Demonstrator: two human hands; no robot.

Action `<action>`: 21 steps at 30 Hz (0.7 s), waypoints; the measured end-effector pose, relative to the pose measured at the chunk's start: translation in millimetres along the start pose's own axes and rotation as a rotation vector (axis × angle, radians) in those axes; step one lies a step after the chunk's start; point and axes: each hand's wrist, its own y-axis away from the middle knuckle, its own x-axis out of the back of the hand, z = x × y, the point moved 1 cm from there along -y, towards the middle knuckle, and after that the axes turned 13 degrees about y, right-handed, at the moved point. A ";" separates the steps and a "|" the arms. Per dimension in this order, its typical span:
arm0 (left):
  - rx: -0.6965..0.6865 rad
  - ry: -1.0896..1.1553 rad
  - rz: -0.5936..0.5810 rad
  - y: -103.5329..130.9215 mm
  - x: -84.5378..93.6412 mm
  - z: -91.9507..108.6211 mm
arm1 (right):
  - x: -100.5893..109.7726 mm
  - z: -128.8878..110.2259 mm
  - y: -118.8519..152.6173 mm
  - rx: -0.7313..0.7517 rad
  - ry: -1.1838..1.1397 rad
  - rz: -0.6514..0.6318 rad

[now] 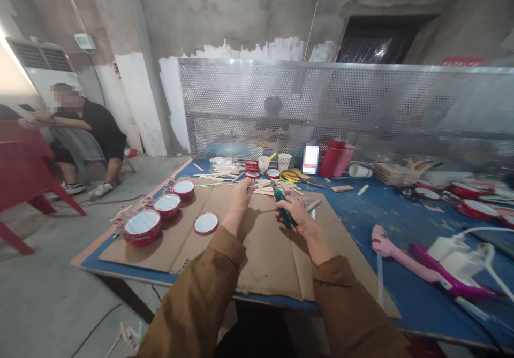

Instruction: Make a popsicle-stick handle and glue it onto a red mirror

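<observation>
My right hand is wrapped round green-handled pliers, whose metal jaws point up and away from me. Over the far part of the cardboard sheet, my left hand has its fingers pressed together; what they hold, if anything, is too small to name. Beyond both hands lie pale wooden sticks in a loose heap. A single round red-rimmed lid with a white face rests left of my left wrist. Stacks of similar lids stand along the cardboard's left side.
A pink glue gun and a power strip with white plugs lie on the blue table's right. Yellow-handled scissors, paper cups, a lit phone and a red bottle stand farther back, before a perforated metal screen. A person sits left.
</observation>
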 end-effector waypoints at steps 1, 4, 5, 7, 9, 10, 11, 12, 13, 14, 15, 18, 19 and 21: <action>0.007 -0.017 -0.004 1.1 0.6 1.6 | 0.1 0.2 -0.2 0.001 -0.020 -0.009; 0.031 -0.066 -0.015 4.6 2.6 7.9 | 0.1 1.0 -0.5 0.014 -0.089 -0.036; 0.038 -0.082 -0.020 5.6 3.3 10.3 | -0.1 1.0 -0.4 0.019 -0.103 -0.042; 0.053 -0.112 -0.029 7.0 4.7 14.8 | -0.6 0.1 0.2 0.022 -0.120 -0.050; 0.065 -0.138 -0.031 7.7 5.8 17.6 | -1.0 -1.9 1.6 0.020 -0.134 -0.056; 0.069 -0.148 -0.028 7.8 6.1 18.1 | -1.0 -3.1 2.5 0.015 -0.140 -0.060; 0.070 -0.156 -0.023 7.8 6.3 18.0 | -0.9 -4.4 3.4 0.005 -0.146 -0.061; 0.068 -0.161 -0.017 7.7 6.4 17.3 | -0.6 -5.5 4.4 -0.008 -0.151 -0.062; 0.066 -0.164 -0.011 7.5 6.3 16.2 | -0.2 -6.5 5.4 -0.023 -0.153 -0.061; 0.066 -0.164 -0.007 7.2 6.1 14.6 | 0.3 -7.3 6.4 -0.037 -0.156 -0.061; 0.067 -0.161 -0.006 6.8 5.8 12.9 | 0.8 -8.0 7.2 -0.046 -0.159 -0.060; 0.064 -0.138 0.004 5.6 4.9 8.0 | 2.2 -9.0 8.8 -0.057 -0.164 -0.053; 0.059 -0.127 0.006 5.2 4.6 6.7 | 2.4 -9.0 9.0 -0.058 -0.164 -0.051; 0.051 -0.107 0.004 4.7 3.9 4.5 | 2.5 -8.5 8.7 -0.059 -0.166 -0.047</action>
